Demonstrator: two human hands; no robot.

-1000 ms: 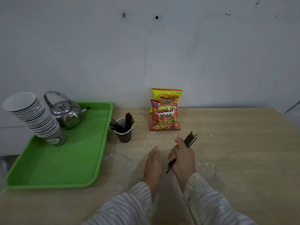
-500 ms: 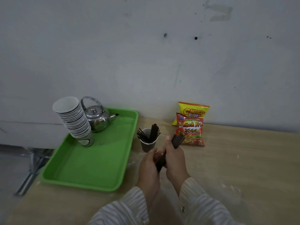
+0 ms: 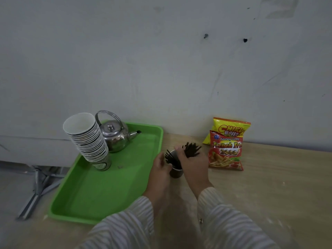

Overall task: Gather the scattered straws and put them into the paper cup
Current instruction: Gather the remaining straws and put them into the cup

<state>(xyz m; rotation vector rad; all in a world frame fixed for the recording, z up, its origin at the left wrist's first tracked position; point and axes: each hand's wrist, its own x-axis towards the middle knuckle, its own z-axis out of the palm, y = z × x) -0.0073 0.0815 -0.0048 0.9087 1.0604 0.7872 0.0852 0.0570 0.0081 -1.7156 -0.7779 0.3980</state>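
Straws (image 3: pixel 191 150) that were up over the bench a moment ago now poke into the paper cup (image 3: pixel 176 172), pinched by right hand (image 3: pixel 193 165) fingers. Left hand (image 3: pixel 160 167) fingers wrap the cup. Letting go comes next, I think.

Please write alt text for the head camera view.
The right hand lowers black straws into a paper cup steadied by the left hand on a wooden table, beside a green tray.

Both forearms reach forward — left hand (image 3: pixel 160 168) curled, thumb up; right hand (image 3: pixel 193 163) closed, fingers (image 3: pixel 181 153) bent downward.
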